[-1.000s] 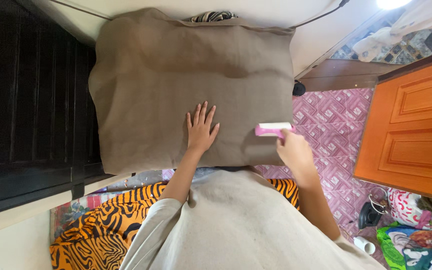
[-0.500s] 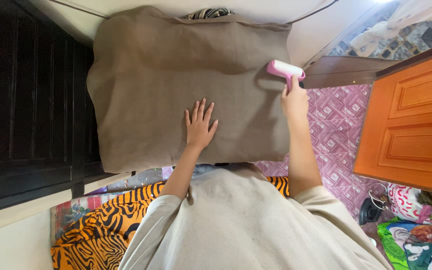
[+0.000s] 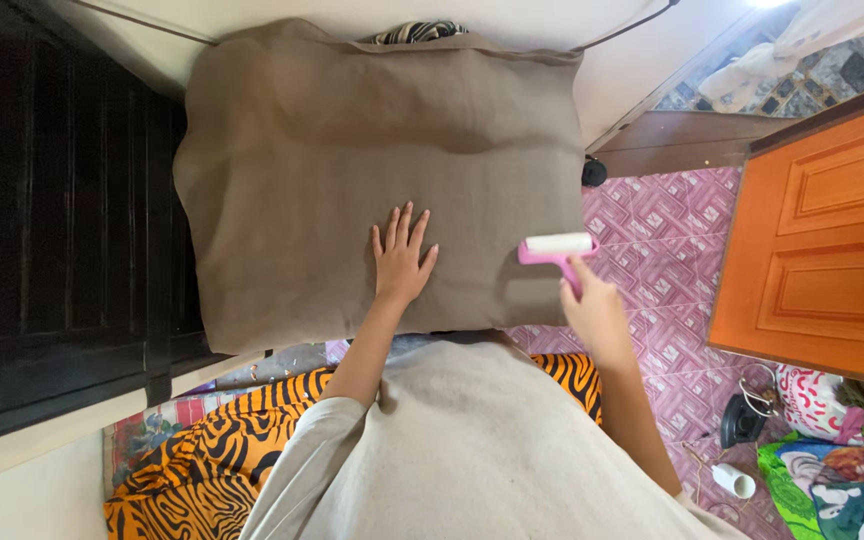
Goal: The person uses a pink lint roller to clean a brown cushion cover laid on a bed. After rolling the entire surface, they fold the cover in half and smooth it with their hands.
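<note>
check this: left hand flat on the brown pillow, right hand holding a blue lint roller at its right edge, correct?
Not quite: the head view shows the lint roller is pink with a white roll, not blue. The left hand does lie flat on the brown pillow, and the right hand holds the roller.

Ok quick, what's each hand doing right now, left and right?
Left hand: open, flat on the brown cloth.
Right hand: closed on the pink lint roller.

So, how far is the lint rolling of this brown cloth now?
Nothing shows which parts are finished; the brown cloth looks alike all over. In hand: the left hand lies flat on it, the right hand holds the pink lint roller at its right edge. What remains cannot be judged.
</note>
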